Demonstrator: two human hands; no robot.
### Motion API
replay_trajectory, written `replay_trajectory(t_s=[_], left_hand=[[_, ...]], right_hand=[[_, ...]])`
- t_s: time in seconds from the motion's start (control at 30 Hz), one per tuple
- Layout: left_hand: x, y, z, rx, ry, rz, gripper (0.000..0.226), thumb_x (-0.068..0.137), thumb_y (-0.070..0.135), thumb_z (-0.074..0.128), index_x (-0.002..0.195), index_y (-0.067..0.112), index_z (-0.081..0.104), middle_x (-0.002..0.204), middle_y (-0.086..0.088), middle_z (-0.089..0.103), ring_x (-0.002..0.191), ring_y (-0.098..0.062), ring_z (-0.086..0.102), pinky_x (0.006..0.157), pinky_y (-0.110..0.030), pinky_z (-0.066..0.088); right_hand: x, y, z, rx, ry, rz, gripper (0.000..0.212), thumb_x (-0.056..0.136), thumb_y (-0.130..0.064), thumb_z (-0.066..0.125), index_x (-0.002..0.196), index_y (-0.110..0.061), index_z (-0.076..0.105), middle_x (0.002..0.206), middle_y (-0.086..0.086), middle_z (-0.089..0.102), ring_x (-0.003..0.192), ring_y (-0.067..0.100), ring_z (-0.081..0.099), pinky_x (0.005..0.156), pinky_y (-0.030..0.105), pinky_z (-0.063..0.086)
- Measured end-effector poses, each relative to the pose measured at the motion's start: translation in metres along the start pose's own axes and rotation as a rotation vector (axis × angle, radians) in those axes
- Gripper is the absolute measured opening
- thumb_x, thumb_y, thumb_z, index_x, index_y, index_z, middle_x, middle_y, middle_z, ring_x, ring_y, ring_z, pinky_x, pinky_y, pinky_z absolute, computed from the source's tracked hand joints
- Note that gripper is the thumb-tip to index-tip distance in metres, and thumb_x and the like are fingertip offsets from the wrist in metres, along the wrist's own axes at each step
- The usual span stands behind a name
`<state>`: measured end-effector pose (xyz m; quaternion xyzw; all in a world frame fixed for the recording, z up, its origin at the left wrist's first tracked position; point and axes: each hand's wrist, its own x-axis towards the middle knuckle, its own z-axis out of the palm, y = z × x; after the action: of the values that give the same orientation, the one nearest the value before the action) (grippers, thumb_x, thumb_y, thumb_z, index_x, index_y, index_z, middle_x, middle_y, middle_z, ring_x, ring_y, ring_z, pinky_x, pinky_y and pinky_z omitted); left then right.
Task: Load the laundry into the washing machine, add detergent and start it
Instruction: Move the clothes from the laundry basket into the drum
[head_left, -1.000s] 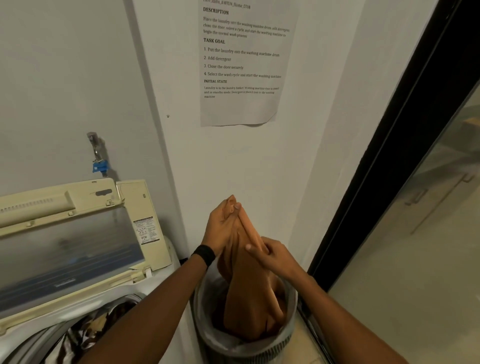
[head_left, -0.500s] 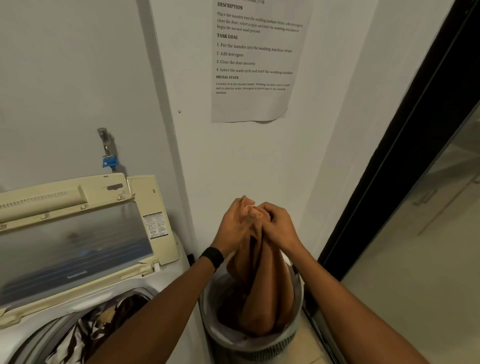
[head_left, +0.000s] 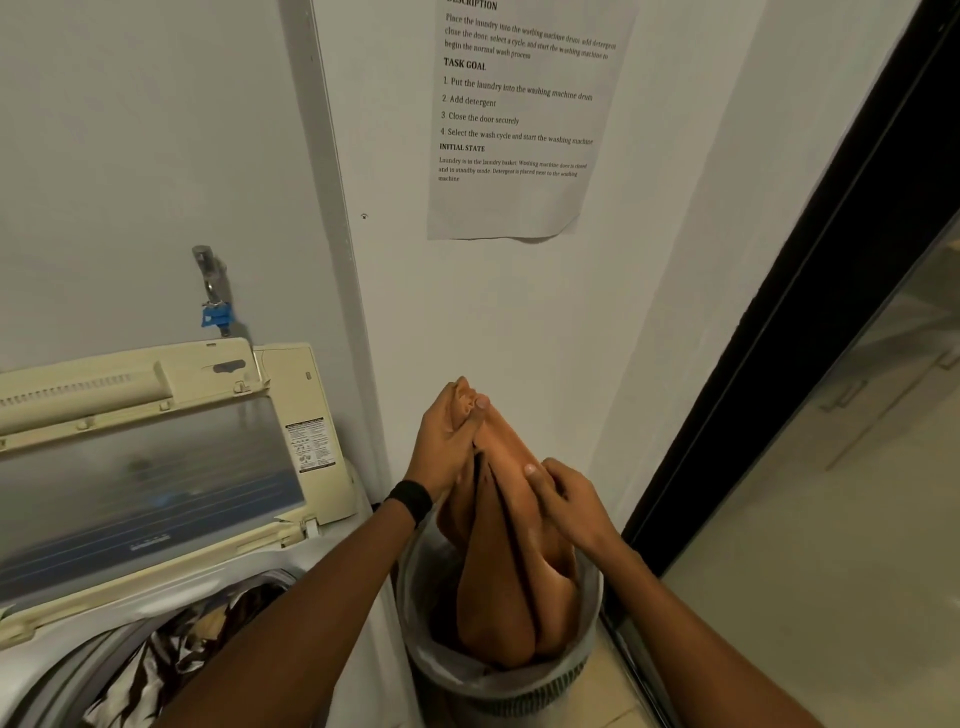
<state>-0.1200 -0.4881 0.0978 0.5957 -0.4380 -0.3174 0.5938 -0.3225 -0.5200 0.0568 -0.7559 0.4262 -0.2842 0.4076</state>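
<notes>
Right hand (head_left: 569, 504) has dropped lower, regripping orange garment (head_left: 519, 597); left hand (head_left: 449, 441) clenches its top; hand-over-hand haul from laundry basket (head_left: 519, 693) underway.

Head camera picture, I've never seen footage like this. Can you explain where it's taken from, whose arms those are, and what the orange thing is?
No robot here. The camera sits on a person's head and looks forward and down, so the two arms coming in from the bottom are that person's own. The left hand, with a black wristband, grips the top of an orange cloth. The right hand grips it lower down. The cloth's lower end hangs inside a round laundry basket on the floor. To the left stands a top-loading washing machine, its lid raised and patterned laundry in the drum. The sheet on the wall lists the task steps.
</notes>
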Motion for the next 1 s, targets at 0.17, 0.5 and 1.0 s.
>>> replay_trajectory(t_s=[0.17, 0.5, 1.0], left_hand=[[-0.003, -0.009, -0.002, -0.012, 0.028, -0.014, 0.049, 0.097, 0.050, 0.063, 0.141, 0.034, 0.047, 0.132, 0.029, 0.052, 0.115, 0.021, 0.052, 0.093, 0.001, 0.041], [-0.005, 0.008, 0.002, -0.140, -0.159, -0.014, 0.023, 0.086, 0.031, 0.084, 0.102, 0.025, 0.069, 0.096, 0.014, 0.075, 0.095, -0.006, 0.071, 0.080, -0.016, 0.055], [-0.006, -0.002, -0.017, -0.097, 0.052, 0.047, 0.024, 0.094, 0.040, 0.075, 0.089, 0.020, 0.064, 0.086, 0.009, 0.071, 0.085, -0.007, 0.068, 0.083, -0.018, 0.053]], right_hand=[[0.014, -0.033, -0.015, 0.108, 0.166, -0.132, 0.025, 0.108, -0.036, 0.054, 0.088, -0.026, 0.066, 0.080, -0.011, 0.066, 0.077, 0.004, 0.062, 0.071, 0.013, 0.044], [0.035, -0.090, -0.015, 0.322, -0.019, -0.069, 0.038, 0.108, -0.042, 0.046, 0.093, -0.027, 0.078, 0.088, -0.012, 0.076, 0.085, -0.001, 0.070, 0.075, 0.011, 0.051], [0.013, -0.025, -0.024, 0.005, 0.106, -0.152, 0.028, 0.105, -0.044, 0.055, 0.084, -0.028, 0.065, 0.076, -0.010, 0.066, 0.070, 0.004, 0.059, 0.067, 0.021, 0.046]])
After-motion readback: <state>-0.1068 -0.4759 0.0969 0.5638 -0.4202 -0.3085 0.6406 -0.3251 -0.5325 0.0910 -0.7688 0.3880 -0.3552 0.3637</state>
